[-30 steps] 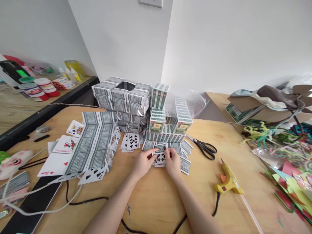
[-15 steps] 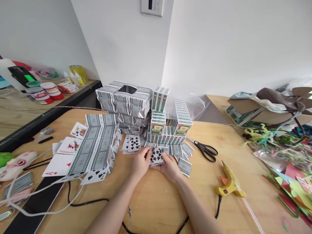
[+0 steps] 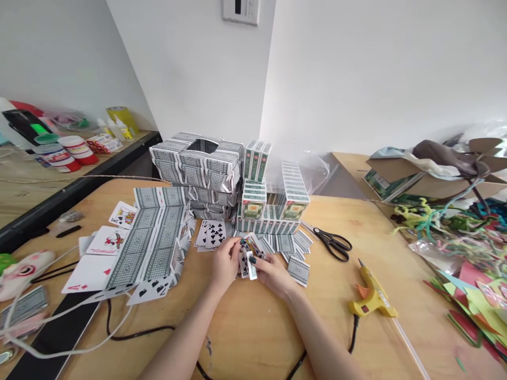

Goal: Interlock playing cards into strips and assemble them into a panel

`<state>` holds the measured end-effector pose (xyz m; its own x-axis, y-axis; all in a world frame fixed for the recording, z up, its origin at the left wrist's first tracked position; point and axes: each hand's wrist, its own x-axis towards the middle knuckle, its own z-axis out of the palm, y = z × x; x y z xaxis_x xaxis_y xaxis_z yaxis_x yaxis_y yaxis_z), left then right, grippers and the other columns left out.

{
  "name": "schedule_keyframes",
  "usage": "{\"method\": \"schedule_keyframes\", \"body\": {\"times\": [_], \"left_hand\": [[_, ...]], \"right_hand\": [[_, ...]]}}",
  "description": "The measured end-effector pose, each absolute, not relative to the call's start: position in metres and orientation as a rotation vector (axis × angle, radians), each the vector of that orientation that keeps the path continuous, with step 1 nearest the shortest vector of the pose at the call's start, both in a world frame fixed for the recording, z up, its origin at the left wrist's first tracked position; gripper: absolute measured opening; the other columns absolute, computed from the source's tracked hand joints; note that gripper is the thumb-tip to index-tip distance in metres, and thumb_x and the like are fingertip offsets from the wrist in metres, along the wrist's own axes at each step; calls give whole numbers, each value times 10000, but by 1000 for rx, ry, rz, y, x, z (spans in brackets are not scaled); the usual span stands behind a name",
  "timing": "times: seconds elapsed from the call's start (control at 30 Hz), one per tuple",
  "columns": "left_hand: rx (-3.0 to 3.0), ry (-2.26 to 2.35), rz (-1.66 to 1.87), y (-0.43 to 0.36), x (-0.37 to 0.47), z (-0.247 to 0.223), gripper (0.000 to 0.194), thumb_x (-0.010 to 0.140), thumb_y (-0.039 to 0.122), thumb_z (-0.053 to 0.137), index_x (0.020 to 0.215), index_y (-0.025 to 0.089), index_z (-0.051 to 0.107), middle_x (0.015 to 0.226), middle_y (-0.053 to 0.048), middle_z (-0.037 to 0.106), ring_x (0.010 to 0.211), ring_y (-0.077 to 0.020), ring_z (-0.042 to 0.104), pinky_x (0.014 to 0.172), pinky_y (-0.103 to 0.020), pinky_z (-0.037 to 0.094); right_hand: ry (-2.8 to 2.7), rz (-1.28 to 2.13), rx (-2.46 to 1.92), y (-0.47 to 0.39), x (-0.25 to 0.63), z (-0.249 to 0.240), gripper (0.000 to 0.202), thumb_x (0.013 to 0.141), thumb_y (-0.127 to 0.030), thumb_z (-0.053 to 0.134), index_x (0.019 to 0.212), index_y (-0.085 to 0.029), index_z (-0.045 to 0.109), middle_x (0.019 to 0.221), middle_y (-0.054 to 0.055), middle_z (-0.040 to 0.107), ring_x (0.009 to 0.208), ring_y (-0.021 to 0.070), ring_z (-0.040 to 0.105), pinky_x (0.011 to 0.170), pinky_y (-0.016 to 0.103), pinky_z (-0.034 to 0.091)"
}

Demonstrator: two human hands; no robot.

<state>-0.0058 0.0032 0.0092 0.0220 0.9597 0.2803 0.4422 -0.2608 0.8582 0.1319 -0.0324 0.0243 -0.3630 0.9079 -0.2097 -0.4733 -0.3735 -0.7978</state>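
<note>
— What has changed under your hands since half a second ago?

— Then your small stack of cards (image 3: 249, 258) lay flat between your hands, face up, with a black clubs face showing. Now you have tipped it up on edge, so a white side and a colourful court-card face show instead. Both hands have drawn slightly nearer to you, and away from the loose cards (image 3: 295, 248) lying face down on the table (image 3: 253, 327).

— Where does the stack sit against my grip?

— Between your two hands, just above the table. Your left hand (image 3: 224, 266) closes on its left side, fingers curled round the top edge. Your right hand (image 3: 273, 274) closes on its right side, with a dark-nailed fingertip pressed on the white face. Both hands are gripping the same stack; neither is spread loose.

— What lies around it?

— Just beyond your hands is a fan of face-up club cards (image 3: 212, 232), and behind that the boxed decks (image 3: 269, 203) stacked in rows. Left of those stands a built block of glued cards (image 3: 198, 163), and a folded panel of green-backed cards (image 3: 158, 237) lies flat on the table nearer you. To your right, the black scissors (image 3: 330, 243) lie near the loose cards, and the yellow glue gun (image 3: 370, 295) rests farther out, well apart from your right hand.
</note>
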Motion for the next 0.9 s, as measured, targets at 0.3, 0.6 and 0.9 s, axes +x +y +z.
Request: {"method": "schedule_keyframes", "body": {"times": [0.3, 0.6, 0.9], "left_hand": [[1156, 1306, 1457, 10, -6, 1, 212, 738, 314, 538, 883, 163, 501, 770, -39, 638, 679, -159, 644, 641, -300, 541], [1293, 1088, 1369, 3, 1, 5, 174, 703, 256, 578, 797, 173, 457, 851, -32, 593, 790, -160, 626, 699, -300, 526], [1566, 972, 1218, -8, 0, 19, 96, 753, 209, 510, 824, 172, 457, 962, -63, 517, 898, -167, 544, 720, -277, 475]], "right_hand": [[-604, 1655, -798, -26, 136, 18, 338, 721, -440, 565, 894, -151, 598, 785, 81, 653, 725, 225, 627, 621, 354, 498], [-517, 1512, -785, -24, 140, 13, 356, 737, -423, 546, 992, -178, 580, 735, 42, 627, 686, 217, 610, 628, 378, 493], [-615, 1420, -844, -23, 139, 15, 291, 731, -416, 559, 892, -177, 599, 716, 35, 626, 681, 196, 584, 604, 312, 462]]}}
